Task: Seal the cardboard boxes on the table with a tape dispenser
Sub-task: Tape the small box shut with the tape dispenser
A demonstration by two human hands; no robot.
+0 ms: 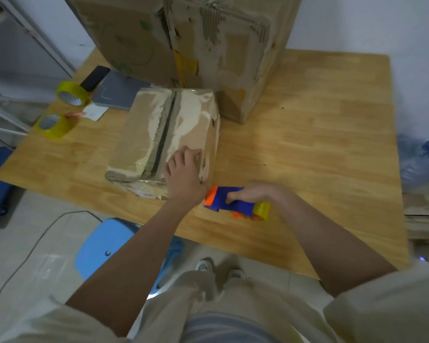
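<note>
At the table's (307, 149) far left edge lie two yellow tape rolls, one (73, 93) behind the other (53, 125), with a small white card (94, 112) just beside them and a dark phone (94, 78) behind, resting by a grey flat device (120, 94). Next comes the small cardboard box (164, 134), lying near the middle of the table with its top seam dark and its flaps glossy with old tape. The left hand (183, 173) lies on the box's near right corner, fingers bent lightly over the top surface and pressing it down. Behind the box stand two tall worn cartons, one (124, 33) on the left and one (233, 50) touching it on the right, blocking the back of the table. Just right of the left hand, the right hand (251, 193) grips the blue-and-orange tape dispenser (230, 200), its orange front end close to the box's near corner, its yellow roll trailing to the right. Beyond the table's right edge sits a clear water bottle (421, 159).
</note>
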